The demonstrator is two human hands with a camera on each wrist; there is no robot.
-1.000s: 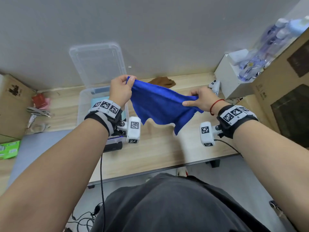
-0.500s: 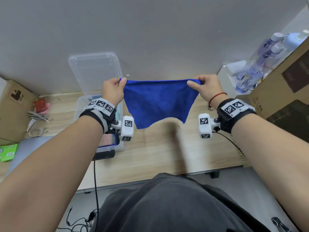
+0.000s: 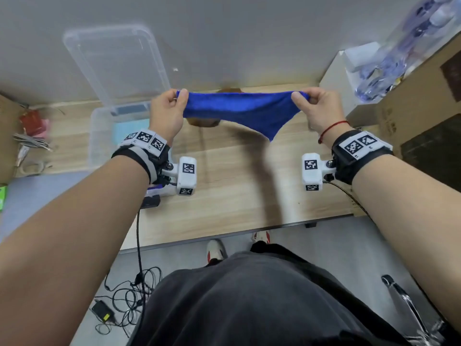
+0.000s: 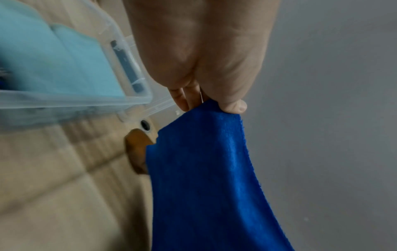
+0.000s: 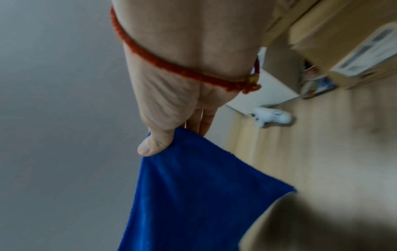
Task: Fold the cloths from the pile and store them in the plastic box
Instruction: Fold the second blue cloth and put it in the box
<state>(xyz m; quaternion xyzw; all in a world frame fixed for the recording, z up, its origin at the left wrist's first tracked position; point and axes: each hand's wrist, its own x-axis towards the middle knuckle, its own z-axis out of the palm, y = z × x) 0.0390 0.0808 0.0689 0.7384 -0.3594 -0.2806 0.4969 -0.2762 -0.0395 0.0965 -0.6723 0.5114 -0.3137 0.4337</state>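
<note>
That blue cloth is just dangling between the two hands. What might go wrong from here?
Each hand, left hand and right hand, pinches only a corner of the blue cloth, so a corner might slip and the cloth drop crumpled. As it comes down, its hanging tip could land on the brown cloth lying on the table beneath it and spoil the fold.

Bare-armed, the person wears behind each hand's fingers a black wrist strap (image 3: pixel 361 159) topped with white black-patterned marker tiles, each carrying a white boxy camera module (image 3: pixel 310 171) with a thin black cable (image 3: pixel 138 236), plus a red string bracelet (image 3: pixel 333 128), dark grey top (image 3: pixel 262 303), and red-and-white shoes (image 3: pixel 215 250).
</note>
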